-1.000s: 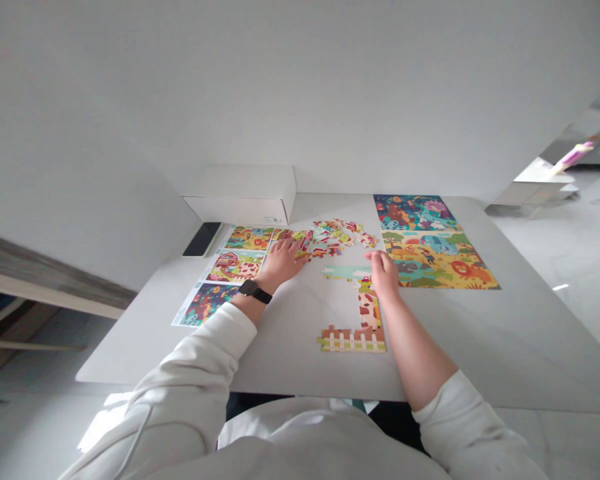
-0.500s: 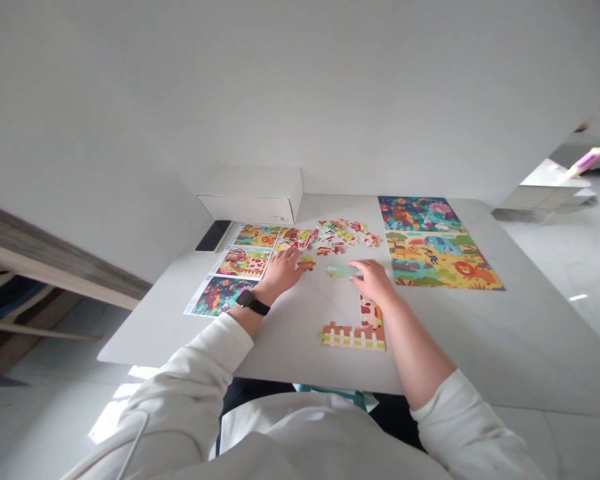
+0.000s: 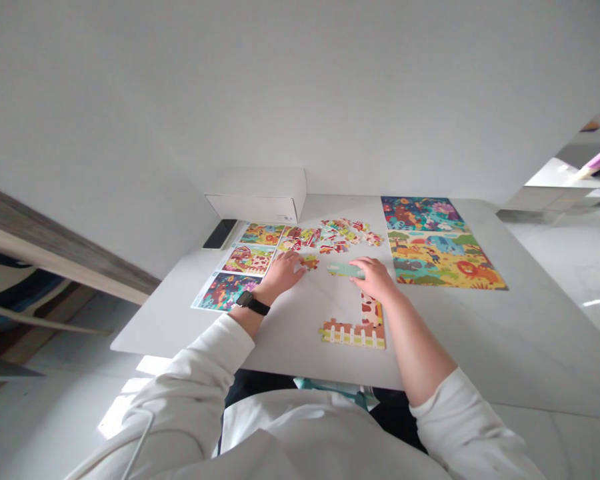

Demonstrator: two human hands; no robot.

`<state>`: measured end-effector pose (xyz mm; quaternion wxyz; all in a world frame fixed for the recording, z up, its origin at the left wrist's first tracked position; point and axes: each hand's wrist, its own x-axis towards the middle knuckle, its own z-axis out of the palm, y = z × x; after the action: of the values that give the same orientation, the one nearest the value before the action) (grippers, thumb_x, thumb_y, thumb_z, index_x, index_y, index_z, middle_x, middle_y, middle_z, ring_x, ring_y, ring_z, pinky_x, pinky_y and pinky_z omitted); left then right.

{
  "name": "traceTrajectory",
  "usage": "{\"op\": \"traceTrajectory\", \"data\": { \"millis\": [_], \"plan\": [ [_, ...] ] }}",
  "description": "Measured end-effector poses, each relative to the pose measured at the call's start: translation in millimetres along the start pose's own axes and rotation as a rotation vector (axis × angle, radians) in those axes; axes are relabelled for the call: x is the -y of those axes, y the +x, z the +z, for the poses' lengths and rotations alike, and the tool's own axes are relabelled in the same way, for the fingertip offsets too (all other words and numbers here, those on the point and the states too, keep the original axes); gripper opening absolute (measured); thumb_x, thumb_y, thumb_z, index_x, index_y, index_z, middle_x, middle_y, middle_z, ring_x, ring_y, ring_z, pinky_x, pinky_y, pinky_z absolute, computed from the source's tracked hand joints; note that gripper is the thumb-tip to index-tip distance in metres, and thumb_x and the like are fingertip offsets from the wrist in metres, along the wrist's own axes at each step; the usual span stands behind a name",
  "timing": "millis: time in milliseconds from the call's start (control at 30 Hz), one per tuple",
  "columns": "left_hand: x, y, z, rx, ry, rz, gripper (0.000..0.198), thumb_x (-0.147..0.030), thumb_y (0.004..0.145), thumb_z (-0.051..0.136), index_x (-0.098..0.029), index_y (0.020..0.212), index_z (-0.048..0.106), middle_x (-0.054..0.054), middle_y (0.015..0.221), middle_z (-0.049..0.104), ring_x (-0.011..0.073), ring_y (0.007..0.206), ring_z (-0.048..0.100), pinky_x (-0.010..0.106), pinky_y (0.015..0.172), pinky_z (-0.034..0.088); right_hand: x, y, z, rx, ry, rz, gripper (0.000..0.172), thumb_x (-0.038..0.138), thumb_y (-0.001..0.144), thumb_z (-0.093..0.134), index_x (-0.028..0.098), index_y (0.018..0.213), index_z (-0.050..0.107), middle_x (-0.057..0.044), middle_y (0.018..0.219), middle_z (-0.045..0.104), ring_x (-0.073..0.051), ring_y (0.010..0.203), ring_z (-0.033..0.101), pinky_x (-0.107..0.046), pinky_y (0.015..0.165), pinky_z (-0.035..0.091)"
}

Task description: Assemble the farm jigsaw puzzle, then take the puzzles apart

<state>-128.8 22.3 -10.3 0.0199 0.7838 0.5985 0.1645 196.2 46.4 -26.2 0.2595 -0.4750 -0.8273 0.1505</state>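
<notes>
Lit softly and greyly across the wall, dimming toward the upper corners. Reads pale and low in contrast on the bench. Burns out white in patches on the floor at lower left. Goes soft over the loose pieces, smears at the right edge, stretches toward the sides.

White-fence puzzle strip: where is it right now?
In the head view, the white-fence strip lies on the table, slightly right of centre, just below the brown-spotted pieces and nearer the person than the right hand.
</notes>
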Motion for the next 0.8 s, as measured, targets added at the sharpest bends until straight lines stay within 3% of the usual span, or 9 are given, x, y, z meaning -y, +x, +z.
{"op": "traceTrajectory", "data": {
  "millis": [267, 467, 633, 800],
  "plan": [
    [-8, 0, -4.9, 0.005, -0.061, -0.012, 0.015, -0.03, 0.094, 0.066, -0.024, 0.099, 0.078, 0.01, 0.121, 0.077, 0.0299, 0.122, 0.068, 0.048, 0.117, 0.052, 0, 0, -4, 0.073, -0.011, -0.005, 0.045, 0.012, 0.082, 0.082, 0.028, 0.124, 0.079, -0.008, 0.126, 0.079, -0.032, 0.119, 0.07, -0.049, 0.109, 0.054],
    [-14, 6, -5.0, -0.002, -0.039, -0.03, 0.016, -0.03, 0.096, 0.064, -0.024, 0.099, 0.078, 0.01, 0.116, 0.076, 0.0298, 0.117, 0.07, 0.047, 0.114, 0.054, -2, -3, -13, 0.105, 0.0, -0.019, 0.045, 0.009, 0.08, 0.081, 0.029, 0.121, 0.081, -0.008, 0.125, 0.079, -0.032, 0.116, 0.071, -0.048, 0.107, 0.054],
    [-8, 16, -2.9, -0.024, 0.002, -0.109, 0.021, -0.024, 0.096, 0.061, -0.023, 0.11, 0.077, 0.011, 0.127, 0.073, 0.0311, 0.125, 0.067, 0.047, 0.114, 0.053, -7, -4, -15, 0.081, 0.001, -0.003, 0.046, 0.005, 0.08, 0.077, 0.029, 0.12, 0.081, -0.008, 0.122, 0.08, -0.031, 0.115, 0.072, -0.048, 0.108, 0.054],
    [8, 23, 3.0, -0.086, -0.004, -0.153, 0.044, -0.015, 0.096, 0.054, -0.021, 0.136, 0.071, 0.013, 0.147, 0.066, 0.0302, 0.139, 0.059, 0.047, 0.122, 0.048, -7, -5, -15, 0.074, 0.013, 0.012, 0.045, 0.006, 0.082, 0.071, 0.028, 0.12, 0.081, -0.008, 0.123, 0.079, -0.031, 0.115, 0.071, -0.048, 0.108, 0.054]
  ]
}}
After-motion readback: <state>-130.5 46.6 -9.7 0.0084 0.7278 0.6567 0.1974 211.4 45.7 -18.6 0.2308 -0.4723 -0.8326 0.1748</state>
